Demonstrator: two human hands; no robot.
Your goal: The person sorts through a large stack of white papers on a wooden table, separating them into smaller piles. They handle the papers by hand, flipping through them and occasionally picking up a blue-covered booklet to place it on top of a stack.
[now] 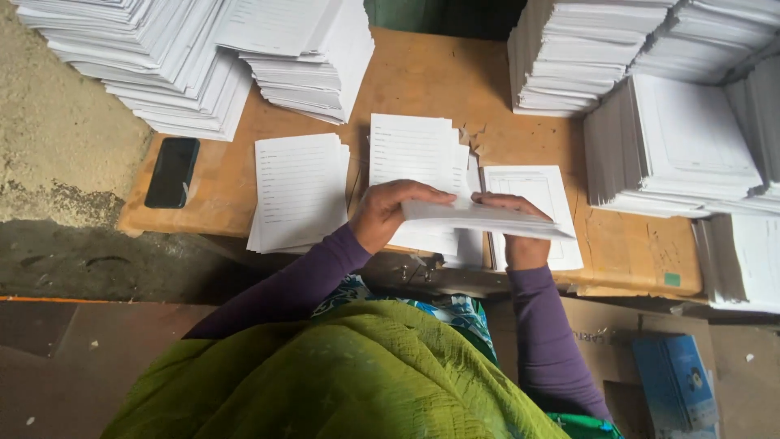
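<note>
1. Two hands work one bundle. A black phone [171, 171] lies far left on the wooden table [422, 77], beside a lined-sheet pile [299, 191].
2. Left hand [390, 213], fingers clamped over the sheaf of sheets [479, 218], held above the table's near edge.
3. Right hand [520, 236] grips it from beneath; squaring the edges looks underway, and setting it down needs level alignment.

The lines on the ruled sheets [299, 191] are too small to tell. The bundle of sheets [479, 218] hides part of both hands' fingers [497, 198]. The tall paper stacks [187, 57] are cut by the top edge.
</note>
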